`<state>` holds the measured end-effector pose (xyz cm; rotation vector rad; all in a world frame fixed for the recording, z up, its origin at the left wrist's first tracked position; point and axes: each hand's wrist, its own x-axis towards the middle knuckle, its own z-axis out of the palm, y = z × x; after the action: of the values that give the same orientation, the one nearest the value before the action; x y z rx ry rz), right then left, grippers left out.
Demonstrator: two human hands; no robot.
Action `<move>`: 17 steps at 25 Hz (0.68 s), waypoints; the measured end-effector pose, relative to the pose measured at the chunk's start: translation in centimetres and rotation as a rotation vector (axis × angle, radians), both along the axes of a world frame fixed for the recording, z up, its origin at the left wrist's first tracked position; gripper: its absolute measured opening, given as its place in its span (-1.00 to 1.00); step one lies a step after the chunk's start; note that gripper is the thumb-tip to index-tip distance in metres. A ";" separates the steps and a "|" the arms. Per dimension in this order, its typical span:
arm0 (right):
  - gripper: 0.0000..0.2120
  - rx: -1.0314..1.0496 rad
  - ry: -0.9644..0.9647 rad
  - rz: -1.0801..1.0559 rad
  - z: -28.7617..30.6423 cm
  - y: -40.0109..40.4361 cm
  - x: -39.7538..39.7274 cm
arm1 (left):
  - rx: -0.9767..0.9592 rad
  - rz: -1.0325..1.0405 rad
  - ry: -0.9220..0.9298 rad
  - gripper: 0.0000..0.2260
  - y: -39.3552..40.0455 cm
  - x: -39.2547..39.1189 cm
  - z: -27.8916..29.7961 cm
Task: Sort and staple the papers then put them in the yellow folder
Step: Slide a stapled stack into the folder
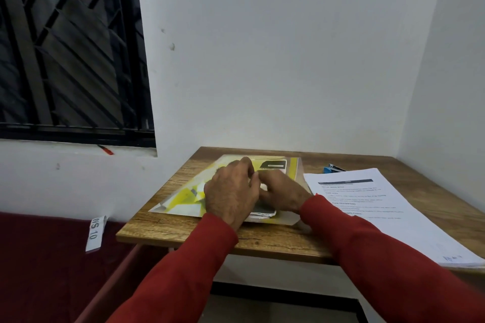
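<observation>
The yellow folder (pixel 183 195), a clear plastic sleeve with yellow and white pattern, lies flat on the wooden table (pixel 183 228). My left hand (pixel 231 191) and my right hand (pixel 282 193) rest on top of it, fingers curled and meeting near its middle; what they pinch is hidden, it looks like the folder's flap or clasp. A stack of printed white papers (pixel 380 207) lies to the right of the folder. A blue stapler (pixel 332 168) peeks out behind the stack's far edge.
The table stands in a white corner, walls close behind and to the right. A dark barred window (pixel 70 47) is at the left. A paper tag reading "WS 10" (pixel 95 233) hangs by the table's left side, over dark red floor.
</observation>
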<state>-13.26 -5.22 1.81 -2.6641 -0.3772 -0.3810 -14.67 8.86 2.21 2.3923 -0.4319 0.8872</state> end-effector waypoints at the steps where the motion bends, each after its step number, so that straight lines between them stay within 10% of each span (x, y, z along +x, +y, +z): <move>1: -0.82 -0.027 0.100 0.050 0.6 0.9 -0.5 | -0.006 -0.006 -0.003 -0.87 -0.1 -0.1 0.1; 6: -0.81 -0.409 0.510 -0.052 1.8 3.2 -0.9 | -0.015 -0.020 0.004 -0.87 -0.1 -0.2 0.6; 17: -0.68 -0.486 0.523 -0.264 1.3 3.6 -1.2 | -0.026 -0.025 -0.004 -0.86 0.3 0.0 -0.5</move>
<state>-14.49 -1.58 3.11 -3.1475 0.0591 0.3880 -14.66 9.17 1.74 2.3566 -0.4480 0.8821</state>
